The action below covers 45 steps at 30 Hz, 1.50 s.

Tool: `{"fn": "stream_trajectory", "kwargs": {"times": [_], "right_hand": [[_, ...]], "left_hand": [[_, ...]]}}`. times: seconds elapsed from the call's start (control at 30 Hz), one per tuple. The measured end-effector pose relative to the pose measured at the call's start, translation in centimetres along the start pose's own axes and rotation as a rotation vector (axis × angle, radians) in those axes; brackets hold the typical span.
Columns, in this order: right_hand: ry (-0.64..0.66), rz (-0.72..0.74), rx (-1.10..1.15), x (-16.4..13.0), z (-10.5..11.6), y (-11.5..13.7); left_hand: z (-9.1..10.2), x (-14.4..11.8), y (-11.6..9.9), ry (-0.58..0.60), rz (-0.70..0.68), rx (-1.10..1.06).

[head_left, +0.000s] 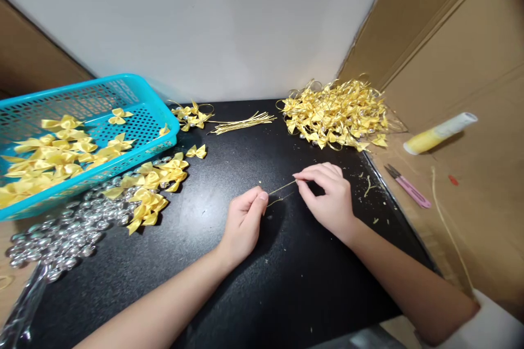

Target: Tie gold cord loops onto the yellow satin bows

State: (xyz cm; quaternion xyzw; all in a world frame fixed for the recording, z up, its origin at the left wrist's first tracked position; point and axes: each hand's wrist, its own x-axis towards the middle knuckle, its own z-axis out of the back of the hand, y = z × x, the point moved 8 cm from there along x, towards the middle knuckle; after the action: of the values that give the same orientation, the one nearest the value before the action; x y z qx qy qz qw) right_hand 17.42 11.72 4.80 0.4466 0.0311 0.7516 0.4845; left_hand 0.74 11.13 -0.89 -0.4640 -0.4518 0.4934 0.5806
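A thin gold cord (282, 187) runs between my two hands above the black table (229, 163). My left hand (245, 218) is closed on one part of it, thumb on top, and a short end hangs out beside the thumb. With thumb and forefinger, my right hand (327, 196) pinches the other end. Beyond the hands lies a bundle of cut gold cords (243, 122). Left of them, yellow ribbon bows (149, 207) rest partly on a spread of shiny silver beads (61, 237). One single bow (196, 151) sits apart.
A turquoise basket (159, 103) with yellow bows stands at the left. At the back right is a heap of bows with gold loops (335, 112); a smaller group (191, 115) lies back left. Pink-handled snips (409, 188) and a yellow-white tube (440, 133) lie on cardboard at the right.
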Motion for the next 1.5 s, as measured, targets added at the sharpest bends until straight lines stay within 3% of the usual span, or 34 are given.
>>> {"fn": "stream_trajectory", "kwargs": {"times": [0.13, 0.23, 0.37, 0.47, 0.63, 0.83, 1.17, 1.37, 1.5], "right_hand": [[-0.038, -0.024, -0.026, 0.5, 0.7, -1.2], [-0.068, -0.024, 0.0, 0.6, 1.1, -1.4], [-0.039, 0.1, 0.04, 0.3, 0.8, 0.2], [-0.011, 0.209, 0.066, 0.0, 0.5, 2.0], [0.02, 0.274, 0.115, -0.4, 0.3, 3.3], [0.06, 0.212, 0.169, -0.4, -0.2, 2.9], [0.16, 0.276, 0.168, -0.9, -0.7, 3.6], [0.227, 0.349, 0.131, -0.9, -0.5, 4.2], [0.211, 0.384, 0.131, -1.1, -0.2, 4.4]], "left_hand": [[-0.1, -0.1, -0.4, 0.032, -0.05, 0.055], [0.2, -0.3, -1.9, -0.011, -0.187, 0.175], [1.1, -1.1, -4.2, -0.181, -0.369, 0.39], [0.5, -1.4, -4.5, -0.151, -0.415, 0.504], [-0.5, -0.8, -3.4, 0.001, -0.327, 0.507], [0.4, -0.4, -2.8, 0.017, -0.294, 0.041], [0.6, 0.2, 1.9, -0.068, 0.186, -0.347], [0.3, 0.0, 1.1, -0.05, 0.178, -0.272], [0.5, 0.0, -0.7, -0.041, -0.001, -0.062]]}}
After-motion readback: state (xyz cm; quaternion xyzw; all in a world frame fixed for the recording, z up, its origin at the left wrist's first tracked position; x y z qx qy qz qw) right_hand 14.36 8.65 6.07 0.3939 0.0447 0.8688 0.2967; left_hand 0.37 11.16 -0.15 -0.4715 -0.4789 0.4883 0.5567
